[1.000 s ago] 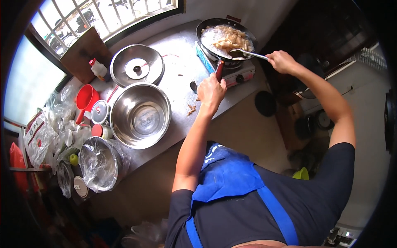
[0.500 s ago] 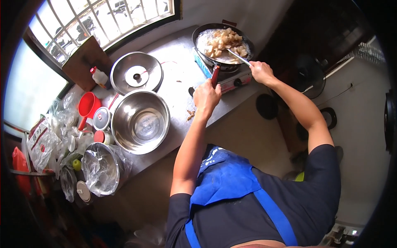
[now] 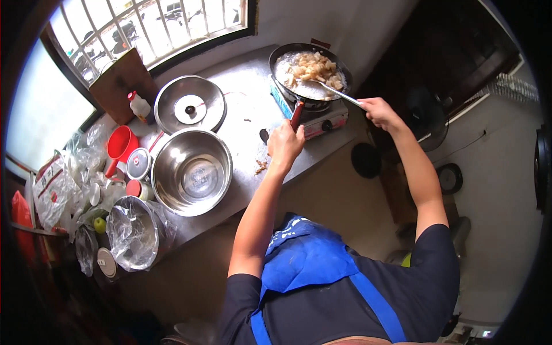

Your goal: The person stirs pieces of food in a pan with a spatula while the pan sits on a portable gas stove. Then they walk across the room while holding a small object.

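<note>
1. Apron of bright blue cloth (image 3: 310, 261) covers part of the person's black shirt, nearest the camera.
2. Wide, round, shiny steel bowl (image 3: 168, 178) sits on the grey metal desk (image 3: 247, 95), left of the left forearm.
3. Left hand (image 3: 286, 144), bare, is closed around the slim red-brown handle (image 3: 297, 114) of the round black pan (image 3: 305, 48).
4. Right hand (image 3: 379, 113), also bare, pinches the end of a long silver metal utensil (image 3: 340, 94), fingers curled.
5. Low silver stove with a blue side (image 3: 313, 127) carries the pan; pale golden chunks (image 3: 315, 66) lie inside amid whitish liquid, the utensil's head at their near edge.
6. Barred, dark-framed window (image 3: 167, 34) lies beyond the desk.
</note>
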`<state>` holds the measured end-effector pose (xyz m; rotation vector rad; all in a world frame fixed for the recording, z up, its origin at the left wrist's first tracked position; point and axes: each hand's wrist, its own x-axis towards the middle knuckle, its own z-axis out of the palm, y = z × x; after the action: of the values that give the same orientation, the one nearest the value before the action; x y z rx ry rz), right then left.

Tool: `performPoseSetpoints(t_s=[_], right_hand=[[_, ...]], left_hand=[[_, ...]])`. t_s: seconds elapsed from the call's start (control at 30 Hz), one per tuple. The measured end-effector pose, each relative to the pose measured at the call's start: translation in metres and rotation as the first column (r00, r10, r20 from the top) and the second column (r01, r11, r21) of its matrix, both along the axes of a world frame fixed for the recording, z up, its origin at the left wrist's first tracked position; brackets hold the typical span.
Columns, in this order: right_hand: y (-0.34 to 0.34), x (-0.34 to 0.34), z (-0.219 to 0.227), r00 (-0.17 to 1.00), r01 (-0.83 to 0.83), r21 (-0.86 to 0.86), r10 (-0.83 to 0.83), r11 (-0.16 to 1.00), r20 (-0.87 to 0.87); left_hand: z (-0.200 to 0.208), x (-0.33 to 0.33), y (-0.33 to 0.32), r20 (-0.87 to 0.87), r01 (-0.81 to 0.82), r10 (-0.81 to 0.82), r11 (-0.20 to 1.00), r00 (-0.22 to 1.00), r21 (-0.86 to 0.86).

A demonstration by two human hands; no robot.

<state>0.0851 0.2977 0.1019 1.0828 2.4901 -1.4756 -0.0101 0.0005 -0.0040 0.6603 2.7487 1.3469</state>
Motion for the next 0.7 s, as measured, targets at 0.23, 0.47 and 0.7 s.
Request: performPoseSetpoints(t_s=[0.23, 0.47, 0.7], right_hand=[[0.005, 0.005, 0.066, 0.991, -0.133, 0.273, 0.13, 0.953, 0.027], [-0.005, -0.013, 0.147, 0.899, -0.431, 0.629, 0.364, 0.648, 0.241], [-0.009, -0.068, 0.167, 0.738, -0.618, 0.723, 0.546, 0.31, 0.396]], left_hand=[[0.002, 0.003, 0.001, 0.03, -0.025, 0.025, 1.0, 0.999, 0.003], [0.005, 0.001, 0.001, 0.044, -0.006, 0.008, 1.0, 0.999, -0.027], [0.005, 0.0, 0.003, 0.004, -0.013, 0.013, 1.0, 1.0, 0.0]])
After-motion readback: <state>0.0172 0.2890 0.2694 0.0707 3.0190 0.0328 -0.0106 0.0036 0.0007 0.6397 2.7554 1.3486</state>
